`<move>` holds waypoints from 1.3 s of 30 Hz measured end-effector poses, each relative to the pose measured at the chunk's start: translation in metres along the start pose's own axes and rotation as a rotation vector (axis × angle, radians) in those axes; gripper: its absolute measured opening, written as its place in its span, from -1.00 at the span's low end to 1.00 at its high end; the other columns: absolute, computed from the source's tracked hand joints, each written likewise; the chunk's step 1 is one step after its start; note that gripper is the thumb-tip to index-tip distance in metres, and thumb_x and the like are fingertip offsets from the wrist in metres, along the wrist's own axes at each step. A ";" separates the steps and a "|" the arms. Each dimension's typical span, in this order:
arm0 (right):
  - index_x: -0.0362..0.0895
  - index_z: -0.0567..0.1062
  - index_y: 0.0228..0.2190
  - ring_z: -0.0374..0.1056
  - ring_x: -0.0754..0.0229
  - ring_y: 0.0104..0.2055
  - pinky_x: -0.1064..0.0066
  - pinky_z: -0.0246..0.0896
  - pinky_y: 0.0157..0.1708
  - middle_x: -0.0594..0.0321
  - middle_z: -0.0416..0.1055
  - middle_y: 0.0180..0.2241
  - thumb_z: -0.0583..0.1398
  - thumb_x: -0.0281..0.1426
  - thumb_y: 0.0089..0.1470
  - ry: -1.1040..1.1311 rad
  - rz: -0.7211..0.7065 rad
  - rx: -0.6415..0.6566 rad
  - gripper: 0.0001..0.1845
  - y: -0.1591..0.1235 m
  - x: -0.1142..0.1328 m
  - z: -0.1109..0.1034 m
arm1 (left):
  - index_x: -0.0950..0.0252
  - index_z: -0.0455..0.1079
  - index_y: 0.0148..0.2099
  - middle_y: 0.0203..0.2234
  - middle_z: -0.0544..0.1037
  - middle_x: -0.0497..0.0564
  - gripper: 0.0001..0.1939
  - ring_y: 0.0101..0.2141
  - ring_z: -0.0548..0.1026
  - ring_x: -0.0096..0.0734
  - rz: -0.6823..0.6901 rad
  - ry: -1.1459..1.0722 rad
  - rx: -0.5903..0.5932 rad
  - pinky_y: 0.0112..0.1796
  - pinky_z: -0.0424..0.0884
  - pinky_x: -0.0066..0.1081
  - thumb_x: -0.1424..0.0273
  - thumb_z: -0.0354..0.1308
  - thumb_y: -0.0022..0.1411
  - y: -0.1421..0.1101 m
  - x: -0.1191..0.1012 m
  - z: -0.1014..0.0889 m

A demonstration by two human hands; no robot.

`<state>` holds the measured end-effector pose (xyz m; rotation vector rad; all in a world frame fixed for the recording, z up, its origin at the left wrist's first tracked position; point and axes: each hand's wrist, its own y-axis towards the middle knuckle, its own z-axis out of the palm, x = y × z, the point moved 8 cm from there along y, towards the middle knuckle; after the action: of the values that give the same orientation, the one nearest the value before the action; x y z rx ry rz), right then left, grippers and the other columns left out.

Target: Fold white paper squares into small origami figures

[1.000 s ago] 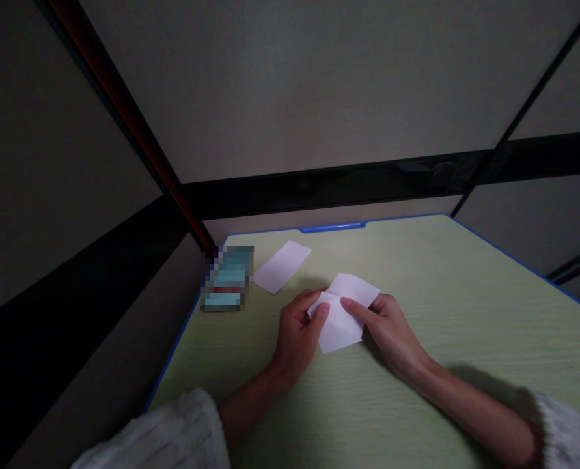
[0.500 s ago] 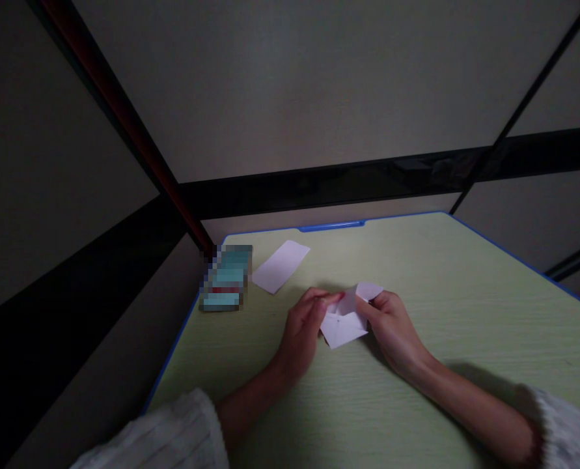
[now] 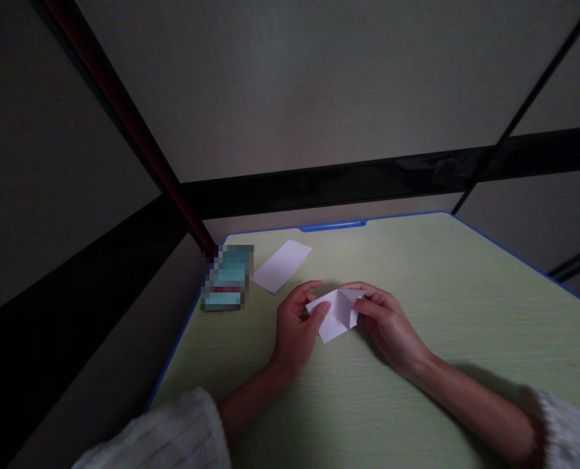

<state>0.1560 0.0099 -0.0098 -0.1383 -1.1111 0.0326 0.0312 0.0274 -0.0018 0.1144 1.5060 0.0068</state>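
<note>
"Where is the folded paper [image 3: 337, 318], and what has hold of it?"

"Just below and right of the middle of the frame, above the counter [image 3: 475, 293]. The left grip [image 3: 292, 335] is pinching its left side, thumb on the near face. The right grip [image 3: 397, 332] is closed on its right side, thumb in front and fingers behind the upper edge."

"How would you expect it to handle?"

"Very light, I'd judge, and thin: crisp along the creases, floppy between them. It shouldn't be slippery, but a hard squeeze could crush or wrinkle it. I'd take the outer corners or doubled edges between thumb and fingertip, gently, leaving the middle crease alone."

"What has changed from the frame half a second ago?"

"Then, a flap stood up on the right, a pocket gaped in the middle, and the left fingers reached across its top. Now the piece looks more compact, with a crease running down from the middle of its upper edge. The left thumb lies on the face, and one left finger sticks out clear of the paper."

"And the flat white sheet [image 3: 282, 266]?"

"Unmoved, left of centre, beside the pixelated object [image 3: 228, 277], which hasn't shifted either."
</note>
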 end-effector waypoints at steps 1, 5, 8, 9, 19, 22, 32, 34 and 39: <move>-0.19 0.48 -0.54 0.21 0.37 -0.59 0.52 0.05 -0.55 0.35 0.37 -0.64 0.23 -0.48 -0.35 0.026 0.010 0.009 -0.85 0.000 -0.001 0.001 | 0.39 0.34 -0.23 -0.64 0.28 -0.16 -0.71 -0.63 0.24 -0.63 -0.003 0.000 -0.015 -0.61 0.17 -0.61 0.51 0.15 -0.11 0.000 0.000 -0.001; -0.19 0.47 -0.53 0.22 0.36 -0.58 0.51 0.06 -0.54 0.33 0.40 -0.62 0.30 -0.39 -0.34 0.009 0.033 0.068 -0.80 0.001 -0.005 0.006 | 0.39 0.39 -0.37 -0.64 0.38 -0.11 -0.82 -0.59 0.31 -0.58 -0.033 -0.020 0.007 -0.57 0.23 -0.59 0.53 0.15 -0.14 0.001 0.003 0.002; -0.20 0.47 -0.54 0.21 0.38 -0.60 0.52 0.04 -0.55 0.33 0.40 -0.63 0.32 -0.38 -0.34 -0.048 0.034 0.095 -0.79 0.001 -0.008 0.008 | 0.39 0.41 -0.46 -0.64 0.44 -0.08 -0.89 -0.58 0.34 -0.55 -0.056 -0.041 0.023 -0.54 0.26 -0.57 0.54 0.15 -0.17 0.001 0.004 0.004; -0.20 0.47 -0.55 0.20 0.39 -0.60 0.53 0.03 -0.56 0.34 0.40 -0.64 0.33 -0.38 -0.34 -0.059 0.035 0.097 -0.79 0.001 -0.009 0.008 | 0.38 0.41 -0.47 -0.65 0.44 -0.08 -0.90 -0.58 0.35 -0.55 -0.060 -0.046 0.019 -0.54 0.27 -0.57 0.54 0.16 -0.18 0.000 0.004 0.004; -0.22 0.45 -0.60 0.18 0.39 -0.62 0.51 0.00 -0.58 0.33 0.37 -0.65 0.32 -0.33 -0.34 -0.155 0.070 0.087 -0.78 0.001 -0.012 0.006 | 0.36 0.44 -0.49 -0.64 0.48 -0.06 -0.90 -0.54 0.39 -0.49 -0.031 -0.064 0.044 -0.52 0.27 -0.55 0.53 0.14 -0.17 0.001 0.004 0.006; -0.22 0.44 -0.59 0.18 0.38 -0.62 0.51 0.00 -0.60 0.33 0.35 -0.66 0.31 -0.30 -0.32 -0.162 0.068 0.066 -0.76 0.001 -0.012 0.004 | 0.37 0.45 -0.48 -0.70 0.40 -0.08 -0.83 -0.61 0.31 -0.56 -0.002 -0.055 0.062 -0.58 0.22 -0.57 0.40 0.07 -0.02 0.000 0.001 0.006; -0.22 0.36 -0.59 0.20 0.37 -0.65 0.51 0.05 -0.64 0.34 0.32 -0.69 0.27 -0.27 -0.25 -0.119 0.050 0.026 -0.73 -0.001 -0.009 0.003 | 0.41 0.42 -0.27 -0.59 0.36 -0.07 -0.74 -0.64 0.24 -0.63 -0.043 -0.041 0.214 -0.67 0.20 -0.62 0.41 0.15 -0.09 -0.006 0.002 0.017; -0.22 0.36 -0.59 0.19 0.37 -0.64 0.51 0.06 -0.63 0.33 0.31 -0.67 0.25 -0.27 -0.23 -0.163 0.040 0.028 -0.73 -0.002 -0.008 0.003 | 0.40 0.43 -0.30 -0.60 0.35 -0.08 -0.77 -0.65 0.24 -0.64 -0.034 -0.015 0.194 -0.68 0.19 -0.63 0.42 0.13 -0.07 -0.006 0.001 0.016; -0.13 0.38 -0.41 0.22 0.33 -0.54 0.50 0.13 -0.59 0.31 0.32 -0.50 0.25 -0.42 -0.25 -0.298 -0.189 0.031 -0.75 -0.004 0.015 0.005 | 0.39 0.46 -0.36 -0.63 0.33 -0.08 -0.81 -0.65 0.24 -0.63 -0.033 0.009 0.187 -0.69 0.19 -0.63 0.41 0.10 -0.04 -0.006 0.001 0.016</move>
<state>0.1581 0.0082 0.0064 0.0014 -1.4166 -0.1014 0.0472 0.0203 -0.0021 0.2399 1.5156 -0.1599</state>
